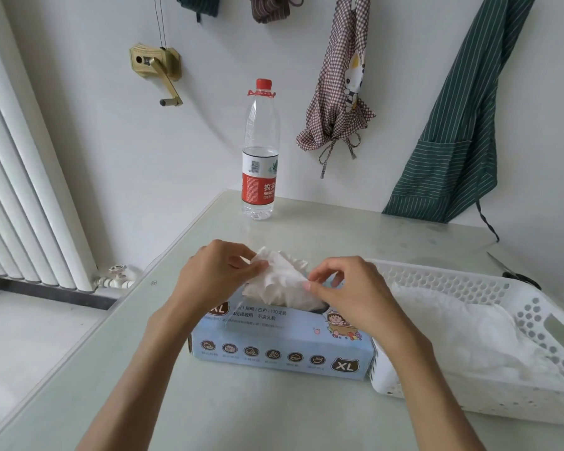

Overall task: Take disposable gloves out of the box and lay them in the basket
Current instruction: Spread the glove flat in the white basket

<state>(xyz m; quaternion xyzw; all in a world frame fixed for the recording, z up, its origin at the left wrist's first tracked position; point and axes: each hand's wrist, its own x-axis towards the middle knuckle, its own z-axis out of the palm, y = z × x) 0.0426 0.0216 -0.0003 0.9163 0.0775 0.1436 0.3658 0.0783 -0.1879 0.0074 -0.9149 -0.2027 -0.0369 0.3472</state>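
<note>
Head view: we read left to right; clock directions are taken from the box.
Radiator [30, 190]: far out at 9 o'clock, off the table, not in play.
Table [209, 411]: pale top carrying everything.
Left hand [209, 275]: at 10 o'clock over the box top, thumb and fingers pinching the left edge of the glove.
Glove [279, 281]: crumpled white wad standing out of the box slot, held from both sides, lower part down in the opening.
Bottle [260, 151]: upright at 12 o'clock, well apart from the hands.
Box [284, 346]: blue, lying flat, touching the basket at its 3 o'clock end.
Right hand [349, 288]: at 1 o'clock, thumb and forefinger pinching the right side of the glove, other fingers curled loosely.
Basket [469, 278]: white perforated, at 3 o'clock, already holds a pile of white gloves.
Risk 1: we judge several gloves may come out clumped, since the wad looks thick.
Risk 2: nothing pins the box; an upward pull could lift or slide it.
Risk 3: thin film could tear if our two pinches pull apart.
</note>
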